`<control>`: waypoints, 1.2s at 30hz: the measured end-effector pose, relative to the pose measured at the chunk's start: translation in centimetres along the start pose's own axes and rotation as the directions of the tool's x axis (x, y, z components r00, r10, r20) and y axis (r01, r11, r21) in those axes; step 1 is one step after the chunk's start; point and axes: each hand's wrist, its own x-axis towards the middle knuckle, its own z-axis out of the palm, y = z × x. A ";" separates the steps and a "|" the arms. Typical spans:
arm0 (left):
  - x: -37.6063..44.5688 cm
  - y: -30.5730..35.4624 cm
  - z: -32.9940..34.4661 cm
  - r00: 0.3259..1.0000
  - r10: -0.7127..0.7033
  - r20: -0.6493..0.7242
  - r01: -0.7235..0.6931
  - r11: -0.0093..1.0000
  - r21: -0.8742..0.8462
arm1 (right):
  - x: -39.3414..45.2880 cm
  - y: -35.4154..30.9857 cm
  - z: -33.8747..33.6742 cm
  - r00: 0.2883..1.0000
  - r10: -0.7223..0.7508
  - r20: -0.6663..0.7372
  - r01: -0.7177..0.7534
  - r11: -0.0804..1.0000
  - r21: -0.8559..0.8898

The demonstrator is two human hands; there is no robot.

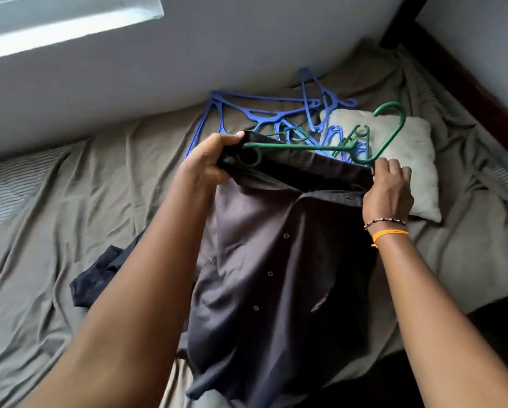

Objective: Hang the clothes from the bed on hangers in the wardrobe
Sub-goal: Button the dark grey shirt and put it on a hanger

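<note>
Dark shirt with small round buttons, held up over the bed and hanging down between the two forearms. Green hanger pushed into the top opening of the shirt, one end hidden inside the fabric, hook pointing to the right above the pillow. Left hand clenched around the upper left edge of the shirt together with the end of the hanger, fingers curled tightly, thumb on top. Right hand gripping the upper right edge of the shirt, fingers bent over the cloth, just beside the hanger's neck; contact with the hanger itself not clear. Behind, blue hangers in a tangled pile against the wall. Lower left, another dark garment crumpled on the sheet.
</note>
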 end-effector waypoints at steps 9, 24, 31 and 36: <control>-1.0 -1.4 4.5 0.906 0.403 0.127 -0.421 0.883 0.209 | -0.1 -0.8 2.1 0.989 -0.050 0.140 0.034 0.993 0.116; -4.0 -20.5 1.4 0.978 0.124 0.165 -0.149 -0.132 0.980 | -11.1 -5.3 7.6 0.888 0.039 0.458 -0.325 0.759 0.565; -9.5 -23.9 -2.9 0.960 -0.272 0.065 -0.157 -0.329 0.931 | -13.0 -7.0 6.7 0.891 0.215 0.401 -0.419 0.729 0.541; -9.1 -24.0 -3.5 0.939 -0.343 0.008 -0.079 -0.192 0.978 | -14.4 -7.5 7.3 0.737 0.271 0.619 -0.585 0.716 0.382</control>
